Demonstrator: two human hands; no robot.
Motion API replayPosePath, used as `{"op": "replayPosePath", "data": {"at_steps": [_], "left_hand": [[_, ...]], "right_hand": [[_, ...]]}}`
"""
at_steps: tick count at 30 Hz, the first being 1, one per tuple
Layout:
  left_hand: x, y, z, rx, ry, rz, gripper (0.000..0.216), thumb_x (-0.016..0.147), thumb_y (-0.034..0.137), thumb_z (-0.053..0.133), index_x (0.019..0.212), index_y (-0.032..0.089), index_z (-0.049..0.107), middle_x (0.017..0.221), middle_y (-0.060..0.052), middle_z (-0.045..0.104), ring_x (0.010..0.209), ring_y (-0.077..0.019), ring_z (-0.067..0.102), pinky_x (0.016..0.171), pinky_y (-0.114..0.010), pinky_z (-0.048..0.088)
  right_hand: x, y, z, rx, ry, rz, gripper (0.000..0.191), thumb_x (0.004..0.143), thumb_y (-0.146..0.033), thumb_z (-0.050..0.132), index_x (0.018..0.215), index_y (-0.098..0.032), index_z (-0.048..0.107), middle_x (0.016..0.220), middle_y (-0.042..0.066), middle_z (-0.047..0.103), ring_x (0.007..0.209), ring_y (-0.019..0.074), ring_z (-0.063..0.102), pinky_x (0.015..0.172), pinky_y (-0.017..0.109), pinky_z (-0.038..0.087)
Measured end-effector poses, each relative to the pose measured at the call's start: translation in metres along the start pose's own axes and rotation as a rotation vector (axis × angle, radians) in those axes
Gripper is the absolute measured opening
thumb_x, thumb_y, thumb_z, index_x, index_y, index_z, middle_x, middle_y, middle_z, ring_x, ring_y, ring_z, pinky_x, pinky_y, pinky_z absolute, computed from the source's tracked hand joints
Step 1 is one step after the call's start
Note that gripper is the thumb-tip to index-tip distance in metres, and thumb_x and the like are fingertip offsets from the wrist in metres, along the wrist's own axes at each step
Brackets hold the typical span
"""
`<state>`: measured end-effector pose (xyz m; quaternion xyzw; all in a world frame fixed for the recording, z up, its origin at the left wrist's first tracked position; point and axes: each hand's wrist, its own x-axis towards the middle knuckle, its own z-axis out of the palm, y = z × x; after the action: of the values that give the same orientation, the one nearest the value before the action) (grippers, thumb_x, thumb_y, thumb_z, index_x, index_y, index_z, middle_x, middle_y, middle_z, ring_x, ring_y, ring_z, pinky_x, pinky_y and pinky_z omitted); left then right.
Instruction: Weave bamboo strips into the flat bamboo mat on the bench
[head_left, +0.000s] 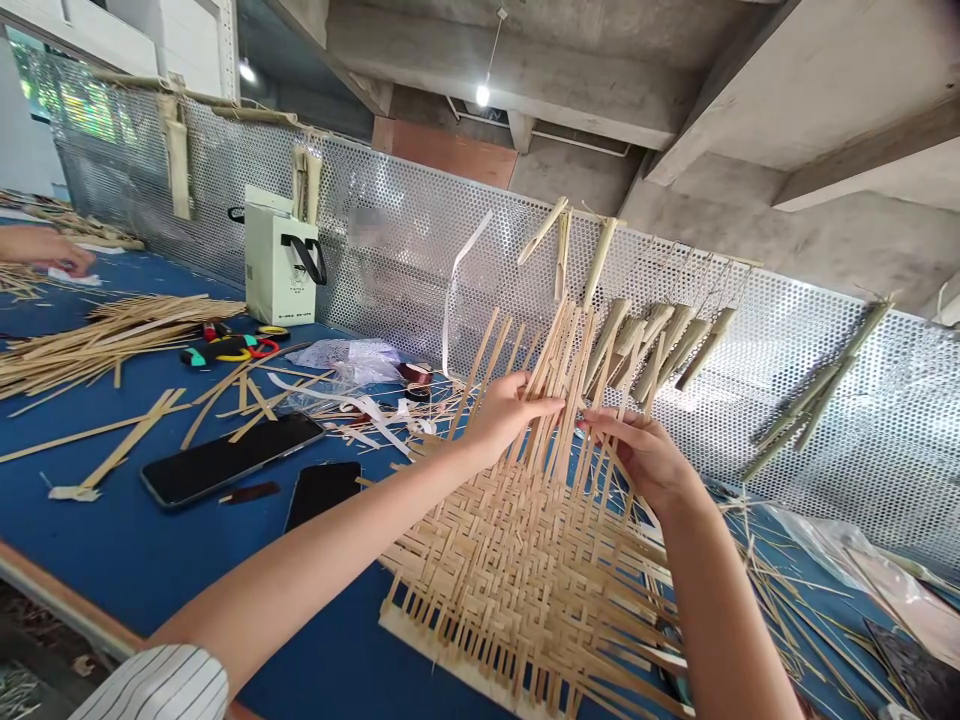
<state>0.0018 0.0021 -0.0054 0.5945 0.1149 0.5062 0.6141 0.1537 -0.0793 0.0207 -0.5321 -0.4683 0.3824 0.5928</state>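
Note:
A woven mat of pale bamboo strips (502, 550) lies on the blue table in front of me, its loose strip ends sticking out on all sides. At its far edge my left hand (514, 410) is closed round a bunch of upright bamboo strips (555, 370), thumb across them. My right hand (637, 450) pinches at a strip just to the right of that bunch; other strips pass in front of its fingers. Along the near edge of the mat runs a flat pale slat (450, 655).
Left of the mat lie two phones (232, 455), pliers (225, 350) and a heap of bamboo strips (112, 340). A white-green box (281, 265) stands by the perforated metal screen (405, 230), hung with bamboo pieces. Another person's hand (52, 248) is at far left. Plastic wrap (855, 550) lies right.

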Motion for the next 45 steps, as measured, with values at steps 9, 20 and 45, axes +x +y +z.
{"op": "replayPosePath", "data": {"at_steps": [9, 20, 45], "left_hand": [[0.0006, -0.0008, -0.0004, -0.018, 0.001, -0.002, 0.021, 0.063, 0.026, 0.067, 0.077, 0.015, 0.057, 0.074, -0.005, 0.061, 0.064, -0.0147, 0.057, 0.064, -0.03, 0.045], [0.0011, -0.0049, -0.0013, -0.012, -0.001, 0.006, 0.025, 0.064, 0.029, 0.068, 0.08, 0.013, 0.058, 0.078, -0.007, 0.062, 0.068, -0.0151, 0.059, 0.067, -0.03, 0.045], [0.0009, -0.0047, 0.0024, -0.066, 0.072, 0.041, 0.031, 0.062, 0.019, 0.07, 0.085, 0.013, 0.05, 0.075, -0.007, 0.064, 0.066, -0.0155, 0.061, 0.068, -0.032, 0.047]], "right_hand": [[-0.0009, -0.0008, 0.0007, 0.029, -0.001, 0.022, 0.015, 0.054, -0.026, 0.076, 0.066, -0.018, 0.07, 0.067, 0.003, 0.068, 0.059, 0.0154, 0.06, 0.06, 0.028, 0.047], [-0.0003, -0.0004, 0.0005, 0.042, -0.021, 0.033, 0.014, 0.057, -0.026, 0.076, 0.068, -0.019, 0.07, 0.068, 0.002, 0.068, 0.059, 0.0141, 0.061, 0.06, 0.026, 0.048], [0.0003, 0.0005, 0.0017, -0.003, -0.004, 0.03, 0.016, 0.056, -0.029, 0.076, 0.065, -0.018, 0.07, 0.064, 0.002, 0.067, 0.056, 0.014, 0.059, 0.056, 0.027, 0.046]]}}
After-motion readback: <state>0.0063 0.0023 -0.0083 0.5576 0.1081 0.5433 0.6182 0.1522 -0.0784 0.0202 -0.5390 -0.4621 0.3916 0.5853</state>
